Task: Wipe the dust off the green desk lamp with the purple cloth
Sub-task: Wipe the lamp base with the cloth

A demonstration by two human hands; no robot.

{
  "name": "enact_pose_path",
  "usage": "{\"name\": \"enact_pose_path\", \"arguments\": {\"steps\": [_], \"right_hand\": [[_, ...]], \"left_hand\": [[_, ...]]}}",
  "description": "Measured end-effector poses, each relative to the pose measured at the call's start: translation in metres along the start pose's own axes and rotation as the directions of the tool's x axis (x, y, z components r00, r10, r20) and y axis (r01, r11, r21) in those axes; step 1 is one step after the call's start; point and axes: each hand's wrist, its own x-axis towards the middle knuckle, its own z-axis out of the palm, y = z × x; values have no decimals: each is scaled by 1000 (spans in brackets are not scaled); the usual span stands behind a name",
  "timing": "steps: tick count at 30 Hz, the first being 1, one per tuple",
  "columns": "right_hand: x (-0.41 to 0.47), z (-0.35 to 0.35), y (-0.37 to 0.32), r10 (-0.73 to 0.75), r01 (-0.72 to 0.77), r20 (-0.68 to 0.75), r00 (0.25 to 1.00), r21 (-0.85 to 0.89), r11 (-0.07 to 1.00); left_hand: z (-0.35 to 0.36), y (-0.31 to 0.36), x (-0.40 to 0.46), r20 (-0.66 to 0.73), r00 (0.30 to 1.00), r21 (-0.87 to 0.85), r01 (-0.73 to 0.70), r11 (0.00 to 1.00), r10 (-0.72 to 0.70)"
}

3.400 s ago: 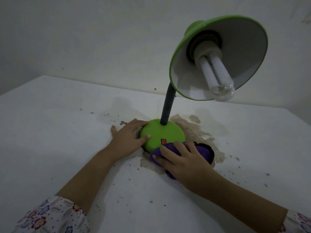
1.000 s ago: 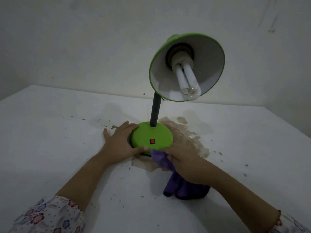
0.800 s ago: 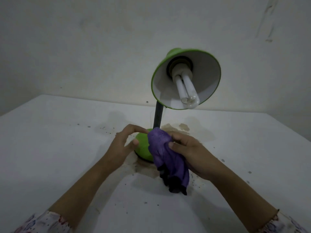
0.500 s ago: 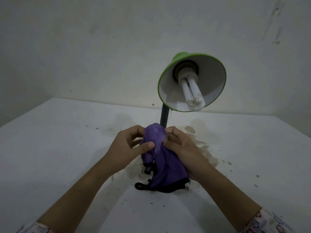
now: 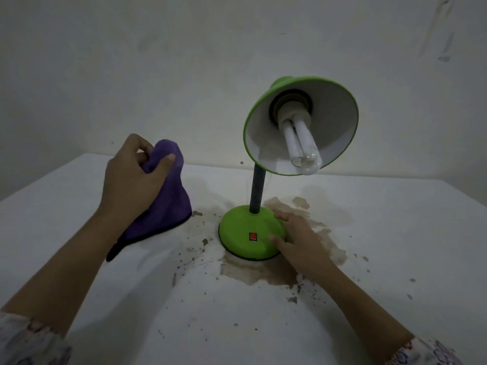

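While raised, left hand (image 5: pixel 131 177) clutching purple cloth (image 5: pixel 166 204)

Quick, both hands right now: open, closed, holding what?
Left hand: grips the purple cloth.
Right hand: open, resting on the lamp base.

Green lamp (image 5: pixel 253 233) with red switch (image 5: pixel 253 236), black neck (image 5: pixel 257 191) and white bulb (image 5: pixel 303 143); purple cloth (image 5: pixel 168 204); white counter (image 5: pixel 395 233) with brown stain (image 5: pixel 263 270); floral sleeves (image 5: pixel 29 343)
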Motion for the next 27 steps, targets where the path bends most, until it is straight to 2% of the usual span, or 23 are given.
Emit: {"name": "enact_pose_path", "arguments": {"steps": [3, 5, 9, 13, 17, 20, 27], "right_hand": [[-3, 6, 1, -25, 25, 10, 1000, -24, 999], [-3, 7, 2, -36, 36, 4, 999, -17, 999], [-3, 7, 6, -37, 37, 11, 999, 26, 999], [-2, 9, 11, -51, 51, 8, 999, 49, 997], [0, 9, 13, -30, 28, 15, 999, 110, 994], [0, 11, 12, -22, 21, 5, 1000, 136, 990], [1, 10, 14, -3, -4, 35, 999, 194, 981]], "left_hand": [[30, -6, 10, -54, 998, -4, 20, 1000, -20], [60, -7, 8, -41, 999, -22, 28, 999, -28], [119, -7, -8, 173, 980, -104, 116, 988, -97], [147, -13, -22, 452, 887, -173, 191, 966, -94], [144, -20, -18, 655, 756, -132, 101, 986, 10], [140, -23, -15, 726, 687, -135, 90, 987, 37], [154, -13, -6, 790, 612, -122, 97, 988, 37]]}}
